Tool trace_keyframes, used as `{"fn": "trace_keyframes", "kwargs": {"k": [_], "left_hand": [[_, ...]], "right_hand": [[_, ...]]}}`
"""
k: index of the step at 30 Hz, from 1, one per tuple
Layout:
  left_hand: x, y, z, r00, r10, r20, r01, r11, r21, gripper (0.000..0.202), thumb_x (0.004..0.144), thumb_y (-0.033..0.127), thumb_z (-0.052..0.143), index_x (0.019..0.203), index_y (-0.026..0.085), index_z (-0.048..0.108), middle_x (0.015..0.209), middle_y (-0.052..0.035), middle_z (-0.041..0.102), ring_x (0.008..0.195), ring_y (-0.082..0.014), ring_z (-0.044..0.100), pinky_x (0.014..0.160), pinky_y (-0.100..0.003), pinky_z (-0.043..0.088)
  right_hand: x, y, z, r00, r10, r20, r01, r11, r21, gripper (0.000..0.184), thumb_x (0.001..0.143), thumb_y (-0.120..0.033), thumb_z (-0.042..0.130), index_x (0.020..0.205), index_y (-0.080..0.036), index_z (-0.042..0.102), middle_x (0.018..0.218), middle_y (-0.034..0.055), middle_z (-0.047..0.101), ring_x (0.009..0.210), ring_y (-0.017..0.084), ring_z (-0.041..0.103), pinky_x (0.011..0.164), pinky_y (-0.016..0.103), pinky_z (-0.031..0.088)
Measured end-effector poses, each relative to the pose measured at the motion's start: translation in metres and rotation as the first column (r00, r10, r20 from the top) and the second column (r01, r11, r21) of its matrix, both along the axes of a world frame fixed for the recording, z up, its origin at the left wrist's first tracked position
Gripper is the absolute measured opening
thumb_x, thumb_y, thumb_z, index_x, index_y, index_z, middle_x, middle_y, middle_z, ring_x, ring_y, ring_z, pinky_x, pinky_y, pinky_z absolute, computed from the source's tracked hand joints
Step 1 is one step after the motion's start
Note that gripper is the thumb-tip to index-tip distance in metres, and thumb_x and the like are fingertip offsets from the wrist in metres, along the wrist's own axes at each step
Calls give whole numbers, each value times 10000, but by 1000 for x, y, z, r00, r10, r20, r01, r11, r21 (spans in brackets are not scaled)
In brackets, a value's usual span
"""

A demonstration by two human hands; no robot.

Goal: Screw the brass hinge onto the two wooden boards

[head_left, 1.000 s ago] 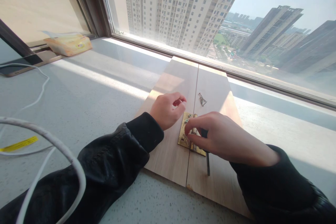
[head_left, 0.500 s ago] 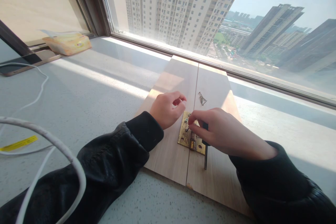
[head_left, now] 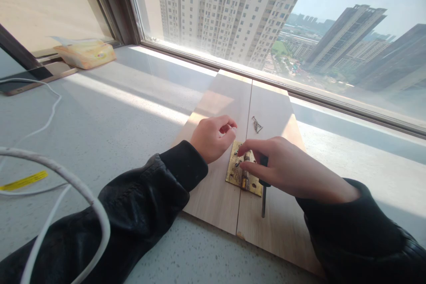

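Note:
A brass hinge (head_left: 234,178) lies open across the seam between two pale wooden boards (head_left: 219,208). Screws (head_left: 237,163) stand in the holes of its left leaf. Over that leaf is my right hand (head_left: 279,164), thumb and forefinger apart, while its other fingers keep a screwdriver (head_left: 264,202) with a dark handle in the palm, shaft pointing toward me. My left hand (head_left: 213,138) rests on the left board just beyond the hinge, fingers curled in a pinch; what they may hold is hidden. Several loose screws (head_left: 256,125) lie on the right board.
The boards lie on a speckled pale countertop (head_left: 133,124) against a window frame (head_left: 213,69). A tissue pack (head_left: 86,55) and a flat dark device (head_left: 29,80) sit at the far left. White cables (head_left: 100,213) loop at the near left, one with a yellow tag (head_left: 25,181).
My right thumb and forefinger have spread apart, and the hand has drawn slightly right with the screwdriver. The left hand has stayed almost still.

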State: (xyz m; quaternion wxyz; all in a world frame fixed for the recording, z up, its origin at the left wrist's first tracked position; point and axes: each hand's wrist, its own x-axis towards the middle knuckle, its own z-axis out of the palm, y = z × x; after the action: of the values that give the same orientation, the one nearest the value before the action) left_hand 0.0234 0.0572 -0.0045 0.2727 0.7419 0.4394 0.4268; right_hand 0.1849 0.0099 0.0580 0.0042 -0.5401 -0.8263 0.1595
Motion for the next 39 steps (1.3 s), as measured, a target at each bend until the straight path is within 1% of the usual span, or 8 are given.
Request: {"fn": "trace_keyframes", "kwargs": {"k": [6,10,14,18,21,26,34,39], "left_hand": [[0,0,0,1000,2,8,-2,1000,4,156,766,202,503,815,153,643,603,27,579,496,-64,408,494,-191,348],[0,0,0,1000,-4,2,4,1000,0,158,765,201,503,820,153,643,605,25,582,497,-65,413,491,-192,347],[0,0,2,1000,-1,-2,1,1000,-3,160,764,199,503,819,150,645,617,20,591,496,-66,415,487,-193,346],[0,0,1,1000,1,-2,-1,1000,-1,162,768,205,501,817,149,645,615,17,591,499,-70,421,485,-194,348],[0,0,-1,1000,-2,5,2,1000,8,160,769,204,502,815,148,644,613,17,592,500,-71,424,486,-195,352],[-1,0,-2,1000,-3,11,3,1000,15,154,767,204,505,813,151,642,606,22,586,498,-70,422,489,-194,355],[0,0,0,1000,0,1,0,1000,12,159,764,197,503,819,152,644,620,17,597,500,-71,426,489,-197,357],[-1,0,0,1000,0,-6,0,1000,11,164,765,197,498,823,153,644,616,18,594,504,-73,427,493,-197,359]], "right_hand": [[-1,0,0,1000,18,5,-19,1000,10,133,793,-302,507,812,-277,636,591,-38,556,517,90,455,518,225,314],[-3,1,-4,999,-3,49,2,999,32,127,789,-334,520,755,-262,620,585,-34,551,513,96,442,507,234,297],[-5,1,-5,997,5,80,-11,997,76,198,797,-360,519,664,-226,577,569,-29,540,511,96,435,511,243,288],[-3,0,-3,998,-11,59,7,998,69,136,759,-382,566,766,-255,616,567,-37,539,510,99,444,505,236,288],[-1,0,-2,1000,17,15,-17,999,34,130,763,-342,559,851,-289,638,581,-42,548,516,94,451,509,228,298],[-2,0,-4,999,30,34,-31,999,37,126,781,-306,516,792,-285,640,597,-33,558,518,96,451,517,236,297],[-6,-3,-2,990,5,138,-12,999,51,117,802,-327,490,784,-270,591,607,-20,545,531,116,459,521,252,286],[-9,-3,-4,986,28,164,-41,997,71,106,815,-301,483,783,-237,560,648,-9,561,569,120,478,527,247,274]]}}
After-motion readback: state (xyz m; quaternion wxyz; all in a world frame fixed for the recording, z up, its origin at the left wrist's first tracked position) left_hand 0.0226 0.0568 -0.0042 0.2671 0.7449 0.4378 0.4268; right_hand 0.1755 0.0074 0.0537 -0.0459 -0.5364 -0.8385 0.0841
